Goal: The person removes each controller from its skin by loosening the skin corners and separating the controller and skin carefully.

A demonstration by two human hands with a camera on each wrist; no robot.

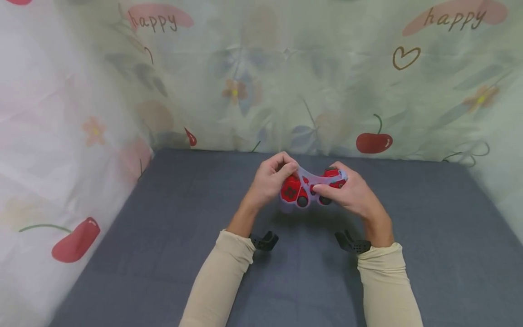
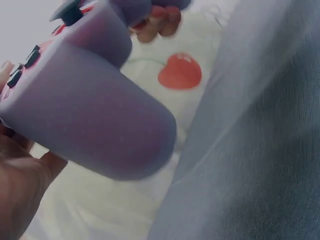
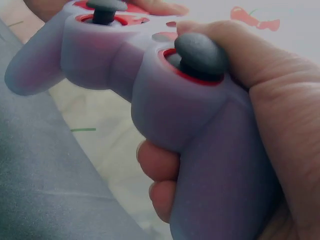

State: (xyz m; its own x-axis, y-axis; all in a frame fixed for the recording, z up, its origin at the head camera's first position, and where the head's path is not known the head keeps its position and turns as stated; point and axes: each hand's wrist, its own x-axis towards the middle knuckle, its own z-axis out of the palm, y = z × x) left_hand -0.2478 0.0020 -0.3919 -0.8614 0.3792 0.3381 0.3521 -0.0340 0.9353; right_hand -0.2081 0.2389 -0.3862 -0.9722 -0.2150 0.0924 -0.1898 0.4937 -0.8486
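Both hands hold a red game controller (image 1: 312, 188) above the grey table (image 1: 163, 236), between them. The left hand (image 1: 269, 181) pinches the lilac silicone cover (image 1: 305, 175) at the controller's top edge; the right hand (image 1: 351, 193) curls round the right grip. The cover seems mostly on, with the top left edge apparently still loose

Red game controller (image 1: 312, 188) partly sheathed in a translucent lilac silicone cover (image 1: 304, 175), held above the grey worktop (image 1: 163, 218), well clear of its surface and near the middle of it. The face with its black D-pad and two dark thumbsticks (image 3: 200, 57) points up towards the viewer. The cover encloses both grips (image 2: 100, 115) smoothly; at the controller's upper edge it is stretched away from the red shell.
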